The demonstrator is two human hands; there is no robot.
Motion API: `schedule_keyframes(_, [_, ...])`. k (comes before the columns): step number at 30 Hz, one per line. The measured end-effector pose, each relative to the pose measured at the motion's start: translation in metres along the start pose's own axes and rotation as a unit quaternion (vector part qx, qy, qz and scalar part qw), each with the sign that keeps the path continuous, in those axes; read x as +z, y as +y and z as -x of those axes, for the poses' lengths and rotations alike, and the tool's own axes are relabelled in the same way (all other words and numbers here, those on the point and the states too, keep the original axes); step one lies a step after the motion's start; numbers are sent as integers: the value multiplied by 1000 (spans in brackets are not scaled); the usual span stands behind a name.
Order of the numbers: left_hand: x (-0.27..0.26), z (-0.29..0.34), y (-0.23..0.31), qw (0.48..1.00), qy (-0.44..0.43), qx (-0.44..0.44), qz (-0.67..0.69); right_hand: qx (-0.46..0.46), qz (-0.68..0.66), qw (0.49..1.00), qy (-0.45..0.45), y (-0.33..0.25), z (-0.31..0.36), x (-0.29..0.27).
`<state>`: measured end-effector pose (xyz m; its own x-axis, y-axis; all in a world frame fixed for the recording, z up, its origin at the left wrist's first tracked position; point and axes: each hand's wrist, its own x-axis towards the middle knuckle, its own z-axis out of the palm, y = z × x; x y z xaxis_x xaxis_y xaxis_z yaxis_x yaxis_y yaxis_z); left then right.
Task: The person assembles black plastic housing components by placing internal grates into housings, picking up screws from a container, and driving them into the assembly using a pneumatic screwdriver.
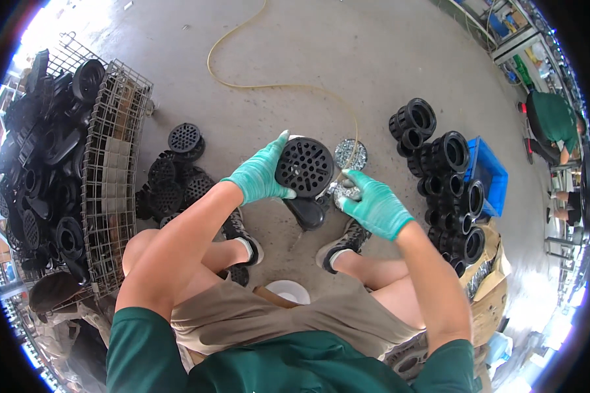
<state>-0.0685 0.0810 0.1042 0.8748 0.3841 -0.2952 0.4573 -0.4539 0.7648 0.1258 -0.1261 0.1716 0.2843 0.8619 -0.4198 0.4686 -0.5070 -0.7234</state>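
A round black grate cover [304, 166] with many holes is held up in my gloved left hand [261, 171], thumb and fingers along its left edge. Below the cover, and partly behind it, a rounded black plastic part [306, 213] juts toward me; I cannot tell whether the two are joined. To their right is my gloved right hand [375, 204], its index finger and thumb apart over shiny small metal pieces [345, 194]. Just beyond it stands a round container of small metal pieces [351, 154]. A small metallic object near the right fingertips is too small to name.
A wire cage [116, 177] heaped with black plastic parts [46, 157] stands at left. More grate covers [167, 178] lie beside it. Black ring-shaped fittings [447, 157] are stacked at right by a blue crate [490, 177]. A thin yellowish hose [269, 86] crosses the floor.
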Motion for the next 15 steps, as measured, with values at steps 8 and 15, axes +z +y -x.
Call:
schedule_keyframes(8, [8,-2,-4,994,-12,-14,106,14,-100,994,53,27,-48,56])
schedule_keyframes(15, [8,-6,-2,980,-27,-59,189,50,-154,985,52,27,-49,58])
